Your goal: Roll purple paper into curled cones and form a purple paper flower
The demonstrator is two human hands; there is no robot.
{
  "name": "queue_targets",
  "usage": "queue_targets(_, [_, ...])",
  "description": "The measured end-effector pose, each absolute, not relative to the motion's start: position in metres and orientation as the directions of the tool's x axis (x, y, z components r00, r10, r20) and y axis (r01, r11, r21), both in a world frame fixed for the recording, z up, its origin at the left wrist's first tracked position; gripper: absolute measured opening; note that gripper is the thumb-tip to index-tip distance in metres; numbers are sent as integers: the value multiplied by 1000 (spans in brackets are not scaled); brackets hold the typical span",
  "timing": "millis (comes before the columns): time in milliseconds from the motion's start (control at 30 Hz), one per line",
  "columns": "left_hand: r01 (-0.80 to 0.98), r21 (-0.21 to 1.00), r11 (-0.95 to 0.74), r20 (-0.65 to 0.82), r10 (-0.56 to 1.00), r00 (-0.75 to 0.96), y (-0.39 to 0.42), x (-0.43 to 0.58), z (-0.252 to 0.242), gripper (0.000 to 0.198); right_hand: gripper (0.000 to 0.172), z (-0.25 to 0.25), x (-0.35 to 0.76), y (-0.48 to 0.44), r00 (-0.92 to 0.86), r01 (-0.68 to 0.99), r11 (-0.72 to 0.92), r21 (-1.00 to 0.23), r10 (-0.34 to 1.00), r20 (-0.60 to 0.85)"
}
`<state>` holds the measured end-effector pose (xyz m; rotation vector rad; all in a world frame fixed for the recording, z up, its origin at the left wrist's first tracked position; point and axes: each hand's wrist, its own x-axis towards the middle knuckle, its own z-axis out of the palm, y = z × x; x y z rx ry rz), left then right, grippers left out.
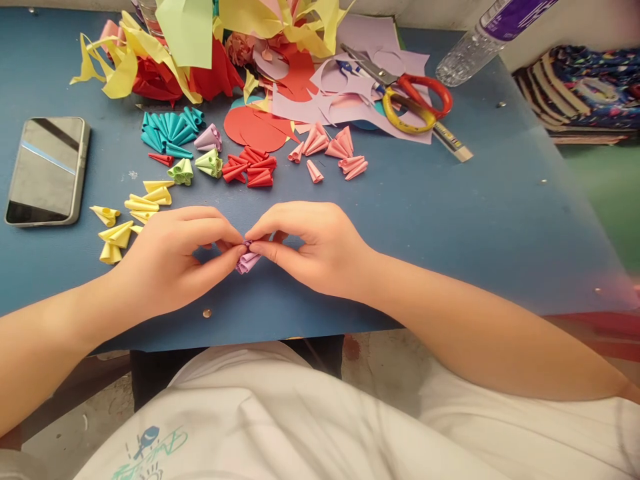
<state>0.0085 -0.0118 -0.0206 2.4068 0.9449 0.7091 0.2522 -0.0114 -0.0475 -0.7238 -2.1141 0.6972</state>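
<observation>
Between my hands, near the table's front edge, is a small bunch of purple paper cones [246, 262]. My left hand [175, 257] pinches it from the left with thumb and forefinger. From the right, my right hand [313, 247] also pinches it, and the fingertips of both hands nearly meet and cover its upper part. Yellow paper cones [143, 205] lie beside my left hand. Beyond my hands are red cones [250, 167], pale green cones [209, 163], teal cones [170, 131], pink cones [343, 143] and another purple cone bunch [209, 137].
A phone [47, 170] lies at the left. Red paper circles [257, 128], purple paper scraps [345, 93], scissors [400, 83], a yellow-handled cutter [410, 117] and crumpled yellow paper [280, 27] crowd the back. A plastic bottle [473, 53] and books [555, 87] are at the right.
</observation>
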Motion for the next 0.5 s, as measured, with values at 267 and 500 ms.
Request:
queue_targets(267, [454,597,-661,324,717,617,-13,12,-18,7,3,-47,253,-13,-518,216,687,-694,683,515])
queue_targets(500, [414,626,-661,283,687,669,-13,9,-17,12,8,-45,254,-6,-574,-59,247,-967,784,235])
